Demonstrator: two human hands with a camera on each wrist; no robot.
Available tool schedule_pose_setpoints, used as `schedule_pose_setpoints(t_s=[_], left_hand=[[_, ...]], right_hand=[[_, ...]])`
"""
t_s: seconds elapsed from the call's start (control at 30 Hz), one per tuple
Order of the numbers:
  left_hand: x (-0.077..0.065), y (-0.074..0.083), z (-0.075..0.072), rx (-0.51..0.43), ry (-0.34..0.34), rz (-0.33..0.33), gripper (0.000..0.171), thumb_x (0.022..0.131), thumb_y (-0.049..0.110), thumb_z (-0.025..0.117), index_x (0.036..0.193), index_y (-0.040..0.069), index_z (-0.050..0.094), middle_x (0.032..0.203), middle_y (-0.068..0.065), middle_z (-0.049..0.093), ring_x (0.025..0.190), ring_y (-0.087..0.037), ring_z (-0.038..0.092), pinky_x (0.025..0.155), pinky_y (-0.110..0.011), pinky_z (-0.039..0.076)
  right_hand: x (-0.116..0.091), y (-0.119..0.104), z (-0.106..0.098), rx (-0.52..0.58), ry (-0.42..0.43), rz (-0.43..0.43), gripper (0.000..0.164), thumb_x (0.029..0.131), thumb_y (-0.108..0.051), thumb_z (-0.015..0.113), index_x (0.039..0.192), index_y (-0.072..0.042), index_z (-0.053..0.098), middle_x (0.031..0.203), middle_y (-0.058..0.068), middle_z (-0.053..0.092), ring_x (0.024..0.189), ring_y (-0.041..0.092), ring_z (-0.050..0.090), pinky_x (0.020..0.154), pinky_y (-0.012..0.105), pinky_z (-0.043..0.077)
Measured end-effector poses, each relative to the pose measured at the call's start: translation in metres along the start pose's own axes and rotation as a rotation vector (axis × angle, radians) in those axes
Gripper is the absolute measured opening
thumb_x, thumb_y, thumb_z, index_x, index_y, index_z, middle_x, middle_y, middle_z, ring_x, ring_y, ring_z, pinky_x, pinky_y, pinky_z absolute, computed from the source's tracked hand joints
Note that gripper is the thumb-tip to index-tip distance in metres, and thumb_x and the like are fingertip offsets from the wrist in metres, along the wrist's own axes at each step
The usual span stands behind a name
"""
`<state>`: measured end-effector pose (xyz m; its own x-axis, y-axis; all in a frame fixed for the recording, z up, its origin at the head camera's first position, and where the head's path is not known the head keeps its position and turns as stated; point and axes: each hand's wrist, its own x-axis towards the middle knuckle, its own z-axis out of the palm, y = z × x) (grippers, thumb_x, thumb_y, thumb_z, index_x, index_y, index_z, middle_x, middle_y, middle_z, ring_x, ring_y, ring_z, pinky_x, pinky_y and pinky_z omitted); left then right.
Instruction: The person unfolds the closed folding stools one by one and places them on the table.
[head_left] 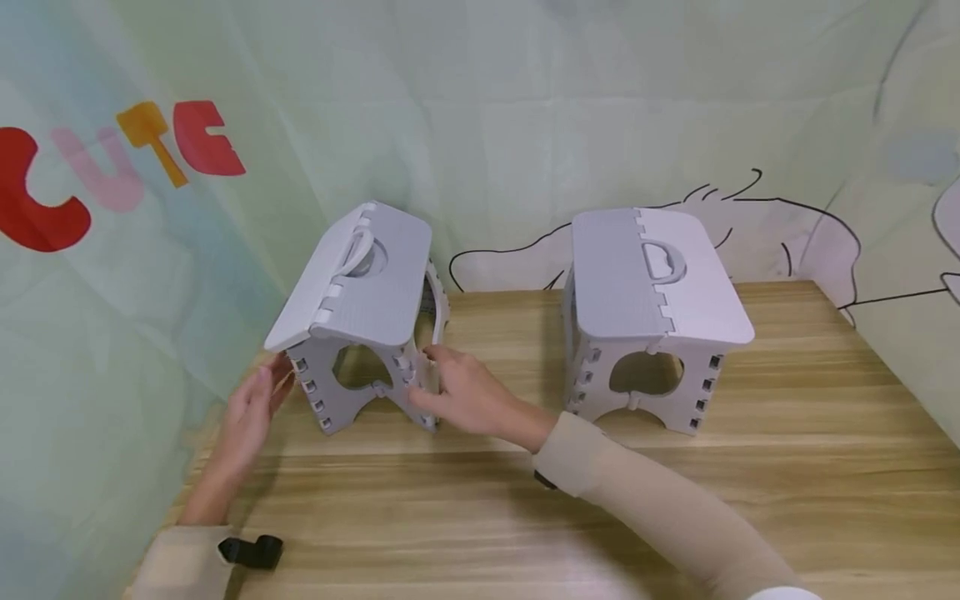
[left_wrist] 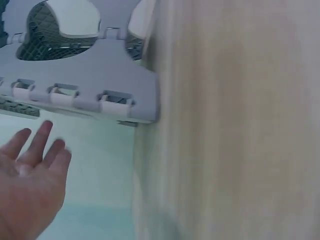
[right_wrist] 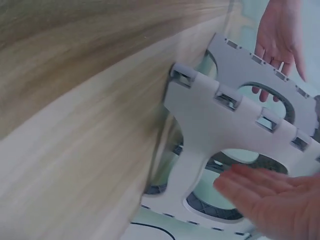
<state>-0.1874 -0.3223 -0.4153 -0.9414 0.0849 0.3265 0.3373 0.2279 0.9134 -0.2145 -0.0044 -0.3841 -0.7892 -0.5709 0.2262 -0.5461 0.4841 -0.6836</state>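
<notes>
A grey and white folding step stool [head_left: 386,292] stands on the table at the left, its top bent into a low ridge along the middle hinge. My left hand [head_left: 247,412] is beside its left legs, fingers extended; the left wrist view shows that hand [left_wrist: 37,180] with fingers spread just off the hinged leg edge [left_wrist: 95,95]. On the stool's other side, my right hand [head_left: 476,396] is at the right leg panel. In the right wrist view its straight fingers [right_wrist: 245,187] overlap the opening in that panel [right_wrist: 210,120].
A second folding step stool [head_left: 615,283] stands unfolded to the right, its top nearly flat. Both are on a wood-grain table [head_left: 420,508]. A printed cloth backdrop [head_left: 487,108] hangs behind and along the left side.
</notes>
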Motion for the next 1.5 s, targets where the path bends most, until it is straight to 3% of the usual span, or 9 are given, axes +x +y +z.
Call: schedule_pose_setpoints(t_s=[0.17, 0.27, 0.37, 0.47, 0.67, 0.87, 1.03, 1.3, 1.5], left_hand=[[0.008, 0.014, -0.005, 0.183, 0.078, -0.033, 0.056, 0.111, 0.029, 0.027, 0.152, -0.009, 0.028, 0.153, -0.033, 0.029, 0.142, -0.012, 0.032, 0.108, -0.010, 0.031], [0.012, 0.020, -0.008, 0.187, 0.084, -0.007, 0.055, 0.111, 0.030, 0.027, 0.153, -0.006, 0.029, 0.157, -0.025, 0.028, 0.144, -0.010, 0.029, 0.110, -0.010, 0.028], [0.018, 0.027, -0.009, 0.084, 0.094, 0.037, 0.053, 0.111, 0.029, 0.029, 0.152, -0.004, 0.032, 0.158, -0.014, 0.034, 0.145, -0.011, 0.029, 0.113, -0.014, 0.026], [0.023, 0.035, -0.011, 0.052, 0.104, 0.073, 0.051, 0.111, 0.028, 0.031, 0.152, -0.003, 0.035, 0.155, -0.007, 0.041, 0.144, -0.012, 0.030, 0.115, -0.016, 0.025], [0.039, 0.057, -0.018, 0.235, 0.097, 0.121, 0.046, 0.110, 0.022, 0.032, 0.154, 0.007, 0.038, 0.156, -0.005, 0.040, 0.145, -0.012, 0.030, 0.113, -0.013, 0.024], [0.056, 0.081, -0.016, 0.307, -0.004, 0.115, 0.047, 0.110, 0.023, 0.036, 0.156, 0.016, 0.034, 0.161, -0.003, 0.030, 0.147, -0.013, 0.024, 0.115, -0.017, 0.021], [0.069, 0.097, -0.009, 0.328, -0.109, 0.074, 0.051, 0.109, 0.026, 0.040, 0.158, 0.021, 0.029, 0.164, 0.002, 0.023, 0.149, -0.026, 0.018, 0.122, -0.039, 0.015], [0.080, 0.102, -0.003, 0.360, -0.213, -0.002, 0.053, 0.109, 0.030, 0.039, 0.159, 0.029, 0.022, 0.165, 0.003, 0.015, 0.150, -0.024, 0.012, 0.117, -0.060, 0.019], [0.089, 0.104, 0.004, 0.396, -0.287, -0.014, 0.055, 0.109, 0.032, 0.039, 0.160, 0.028, 0.018, 0.165, 0.005, 0.010, 0.151, -0.019, 0.008, 0.118, -0.059, 0.017]], right_hand=[[-0.004, -0.007, -0.010, 0.006, 0.058, 0.122, 0.072, 0.099, -0.046, 0.049, 0.144, 0.010, 0.043, 0.059, 0.001, 0.051, 0.055, 0.010, 0.050, 0.062, 0.027, 0.053], [-0.002, -0.011, -0.016, 0.022, 0.111, 0.180, 0.075, 0.103, -0.053, 0.041, 0.145, 0.009, 0.043, 0.096, 0.017, 0.069, 0.095, 0.022, 0.067, 0.096, 0.034, 0.052], [0.002, -0.014, -0.023, 0.040, 0.171, 0.217, 0.079, 0.104, -0.059, 0.030, 0.147, 0.007, 0.040, 0.140, 0.023, 0.053, 0.133, 0.031, 0.049, 0.113, 0.041, 0.037], [0.008, -0.017, -0.030, 0.055, 0.202, 0.244, 0.083, 0.103, -0.063, 0.025, 0.153, 0.003, 0.031, 0.153, 0.019, 0.040, 0.140, 0.030, 0.039, 0.116, 0.041, 0.032], [0.030, -0.028, -0.048, 0.046, 0.194, 0.200, 0.084, 0.104, -0.059, 0.036, 0.158, 0.001, 0.013, 0.164, 0.016, 0.014, 0.150, 0.024, 0.014, 0.122, 0.034, 0.014], [0.053, -0.040, -0.057, -0.028, 0.145, 0.102, 0.092, 0.101, -0.057, 0.046, 0.157, 0.004, 0.008, 0.164, 0.019, 0.006, 0.151, 0.023, -0.001, 0.122, 0.031, 0.001], [0.069, -0.044, -0.059, -0.088, 0.126, 0.123, 0.102, 0.096, -0.066, 0.047, 0.157, 0.005, 0.004, 0.164, 0.019, 0.004, 0.151, 0.022, -0.003, 0.120, 0.026, -0.003], [0.086, -0.042, -0.054, -0.113, 0.096, 0.114, 0.107, 0.093, -0.070, 0.048, 0.158, 0.003, 0.004, 0.165, 0.019, 0.005, 0.152, 0.026, 0.001, 0.122, 0.034, 0.004], [0.096, -0.043, -0.049, -0.106, 0.054, 0.118, 0.112, 0.090, -0.075, 0.047, 0.159, -0.001, 0.000, 0.165, 0.018, -0.002, 0.151, 0.026, -0.004, 0.122, 0.037, 0.004]])
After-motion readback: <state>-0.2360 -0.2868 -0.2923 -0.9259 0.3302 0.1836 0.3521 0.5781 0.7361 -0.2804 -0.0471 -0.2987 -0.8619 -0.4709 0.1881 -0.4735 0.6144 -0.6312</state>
